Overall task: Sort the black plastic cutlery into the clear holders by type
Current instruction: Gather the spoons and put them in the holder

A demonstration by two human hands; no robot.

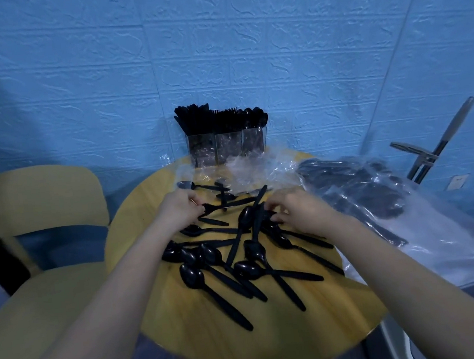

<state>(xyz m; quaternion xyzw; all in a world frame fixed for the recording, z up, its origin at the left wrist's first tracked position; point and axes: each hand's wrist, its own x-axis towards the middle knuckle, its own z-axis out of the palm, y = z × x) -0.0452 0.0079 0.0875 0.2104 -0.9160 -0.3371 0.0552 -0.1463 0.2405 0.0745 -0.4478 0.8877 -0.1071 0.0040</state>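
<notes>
No legible text, labels or nos. anywhere in view.

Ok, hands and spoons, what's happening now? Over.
Left hand grips one spoon. Right hand pinches cutlery in the loose pile. Holders nearly full. Crumpled plastic wrap lies before them.

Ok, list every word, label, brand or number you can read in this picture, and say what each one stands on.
None can be read.
Clear holders: no label or print shows.
Black cutlery on the round table: no marking visible.
Clear plastic bag: no print can be made out.
Small pale plate low on the wall: too small and blurred to tell.
</notes>
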